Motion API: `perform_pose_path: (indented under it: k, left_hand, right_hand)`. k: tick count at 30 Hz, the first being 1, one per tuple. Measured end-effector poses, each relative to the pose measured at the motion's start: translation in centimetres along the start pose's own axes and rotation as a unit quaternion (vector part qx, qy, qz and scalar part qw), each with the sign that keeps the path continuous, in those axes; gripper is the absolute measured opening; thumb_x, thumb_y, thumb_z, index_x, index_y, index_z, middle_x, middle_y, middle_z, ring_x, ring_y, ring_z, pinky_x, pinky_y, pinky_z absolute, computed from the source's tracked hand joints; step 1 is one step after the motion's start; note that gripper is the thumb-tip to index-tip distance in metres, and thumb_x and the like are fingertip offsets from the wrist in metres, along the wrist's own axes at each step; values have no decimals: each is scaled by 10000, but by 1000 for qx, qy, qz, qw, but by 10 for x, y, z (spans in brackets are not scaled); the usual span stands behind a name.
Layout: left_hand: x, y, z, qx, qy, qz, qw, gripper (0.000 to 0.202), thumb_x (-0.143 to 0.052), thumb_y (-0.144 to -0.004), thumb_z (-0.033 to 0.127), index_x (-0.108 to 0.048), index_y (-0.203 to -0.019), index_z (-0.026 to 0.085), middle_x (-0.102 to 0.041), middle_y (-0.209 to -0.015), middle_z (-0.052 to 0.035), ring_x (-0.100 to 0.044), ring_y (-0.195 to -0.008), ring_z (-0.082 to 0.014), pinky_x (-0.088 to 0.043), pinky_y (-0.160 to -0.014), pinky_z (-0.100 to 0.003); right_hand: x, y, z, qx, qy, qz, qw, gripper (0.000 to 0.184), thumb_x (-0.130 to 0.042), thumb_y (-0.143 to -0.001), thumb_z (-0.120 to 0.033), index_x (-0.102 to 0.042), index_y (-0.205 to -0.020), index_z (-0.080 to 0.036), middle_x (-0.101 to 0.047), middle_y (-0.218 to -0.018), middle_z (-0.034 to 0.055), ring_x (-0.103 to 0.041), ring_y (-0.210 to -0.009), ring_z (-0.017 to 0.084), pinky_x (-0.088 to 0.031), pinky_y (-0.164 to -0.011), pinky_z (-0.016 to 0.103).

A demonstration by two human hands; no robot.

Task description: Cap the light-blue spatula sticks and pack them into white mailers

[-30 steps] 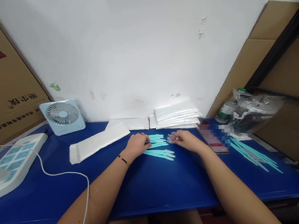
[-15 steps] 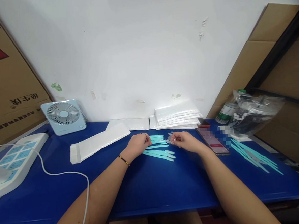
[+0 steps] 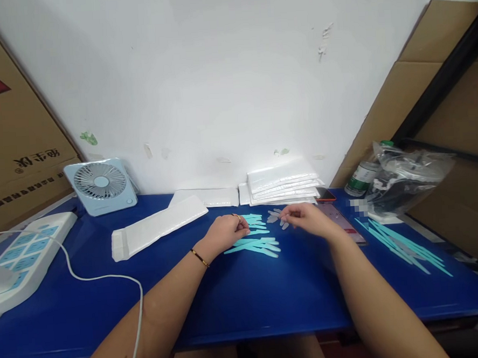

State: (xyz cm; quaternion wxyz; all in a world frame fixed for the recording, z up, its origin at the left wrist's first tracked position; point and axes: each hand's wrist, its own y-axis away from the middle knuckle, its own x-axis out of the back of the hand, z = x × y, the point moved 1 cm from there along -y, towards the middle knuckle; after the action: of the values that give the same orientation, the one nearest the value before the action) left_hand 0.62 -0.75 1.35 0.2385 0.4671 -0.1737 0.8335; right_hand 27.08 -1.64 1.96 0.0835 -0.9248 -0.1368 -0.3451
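Observation:
My left hand (image 3: pixel 225 231) is closed in a pinch at the handle of a slim turquoise eyebrow razor (image 3: pixel 259 232), whose tip points right. Beyond it lies a row of similar razors (image 3: pixel 254 219), partly behind my fingers. Closer to me, several razors (image 3: pixel 263 246) with pale tips fan out on the blue table (image 3: pixel 262 291). My right hand (image 3: pixel 306 218) pinches at a small cluster of translucent caps (image 3: pixel 272 218); a cap seems to be between thumb and forefinger, though the fingertips partly hide it.
White padded mailers (image 3: pixel 282 183) are stacked against the wall; another mailer (image 3: pixel 159 227) lies left. A phone (image 3: pixel 338 219) sits behind my right wrist, with more turquoise razors (image 3: pixel 405 247) beyond. A fan (image 3: pixel 101 184), power strip (image 3: pixel 31 256) and trailing white cable (image 3: pixel 103 277) occupy the left.
My right hand has moved right, away from the razor tips and over the translucent caps. My left hand has shifted slightly right. The near fan of razors shows more pieces than before.

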Motion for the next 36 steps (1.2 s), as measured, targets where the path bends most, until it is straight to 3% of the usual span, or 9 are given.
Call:
perform_pose_path:
  k: [3,9,16,18,20,24,29,36]
  left_hand:
    - [1,-2,-5,13,-54,18,998,165,-600,-753,349,-666,-806,207,-670,-850,-24,-593,-779,-170,-397,-638,-236]
    - [-3,-4,-10,28,-60,-10,998,117,-589,-759,290,-645,-700,206,-669,-815,-22,-591,-727,-163,-391,-605,-239]
    - [-4,-4,-16,49,61,-12,997,183,-558,-765,362,-625,-780,192,-652,-755,-18,-586,-669,-152,-408,-563,-234]
    - [-3,-4,-17,48,112,-2,993,219,-555,-765,392,-613,-808,185,-643,-751,-15,-583,-665,-145,-421,-571,-232]
    - [-2,-4,-17,46,148,-1,988,242,-556,-764,411,-607,-811,179,-635,-743,-13,-576,-665,-140,-431,-582,-231]
    - [-1,-4,-18,45,183,3,982,265,-570,-752,424,-606,-808,167,-626,-745,-17,-566,-667,-133,-436,-592,-232]
    - [0,-5,-18,49,184,11,982,280,-571,-751,437,-612,-817,169,-633,-756,-18,-569,-677,-136,-438,-608,-240]
    - [-1,-5,-17,47,184,13,982,288,-575,-749,434,-617,-815,157,-628,-747,-23,-564,-670,-135,-436,-603,-239]
  right_hand:
    - [14,0,14,-8,117,69,991,139,-593,-717,-245,-688,-804,-191,-650,-742,33,-545,-646,157,-434,-616,272]
    - [1,-7,23,28,173,-7,984,147,-621,-663,-200,-694,-790,-198,-634,-803,32,-561,-703,170,-422,-639,261]
    - [-12,-7,18,-4,220,11,975,145,-601,-577,-112,-641,-699,-177,-631,-666,29,-541,-591,151,-387,-551,245]
    - [-11,-6,13,-7,164,37,986,165,-596,-599,-125,-639,-749,-180,-615,-618,11,-553,-563,147,-400,-541,246]
    - [-9,-5,6,-12,29,62,998,144,-601,-654,-184,-614,-798,-182,-611,-595,-1,-598,-573,159,-443,-557,256]
    - [-8,-4,-9,-4,-233,110,966,225,-674,-691,-330,-558,-807,-176,-659,-677,26,-674,-707,197,-521,-636,296]
    - [-15,-5,-11,5,-263,78,962,305,-735,-664,-386,-587,-791,-152,-688,-691,60,-672,-673,183,-531,-615,292]
    - [-29,-8,-11,-4,-276,40,960,321,-761,-644,-386,-602,-789,-148,-687,-690,43,-678,-684,173,-533,-610,265]
